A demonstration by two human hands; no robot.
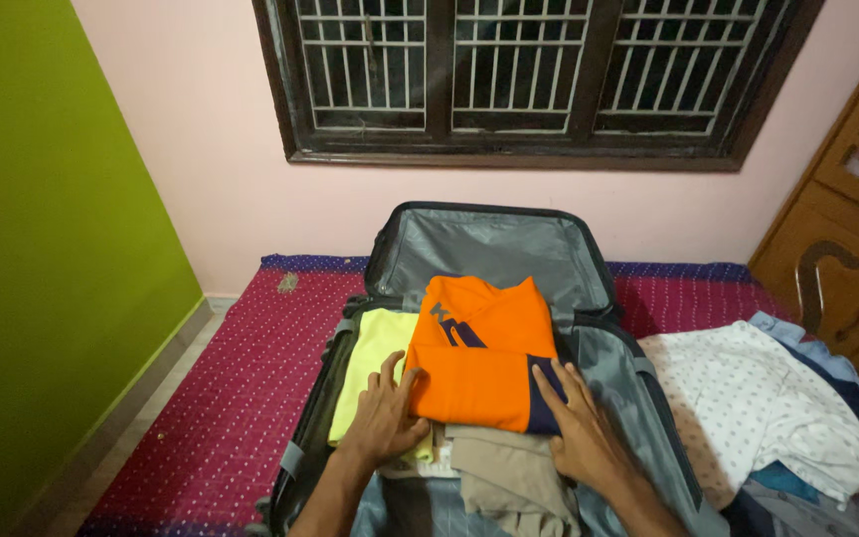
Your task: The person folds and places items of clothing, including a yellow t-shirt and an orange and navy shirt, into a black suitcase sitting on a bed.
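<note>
We are looking down at an open suitcase [638, 398] lying on a bed [221, 418] covered with a dotted maroon spread. The suitcase's grey-lined lid [489, 249] is standing up against the pink wall [211, 189], under a dark barred window [529, 75].

We are pressing both hands flat onto a folded orange shirt [479, 348], which is sitting on top of the clothes packed inside the suitcase. Our left hand [385, 418] is lying with the fingers spread and open, the fingertips touching the shirt's near left edge, while the palm is resting over a pale yellow garment [370, 363] folded just beside the orange one. Our right hand [574, 428] is lying open as well, fingers stretched out across the shirt's near right corner, where a dark navy panel is showing. Neither hand is gripping anything; both are only resting on the cloth.

Just below the orange shirt, between our two wrists, a beige garment [509, 472] is lying folded in the suitcase, touching the shirt's near edge.

To the right of the suitcase, on the bed, a loose heap of clothes is lying, with a white dotted shirt [758, 408] on top and a light blue piece [847, 378] under it. A wooden cupboard [847, 239] is standing at the far right, and a green wall [42, 249] is filling the left side.
</note>
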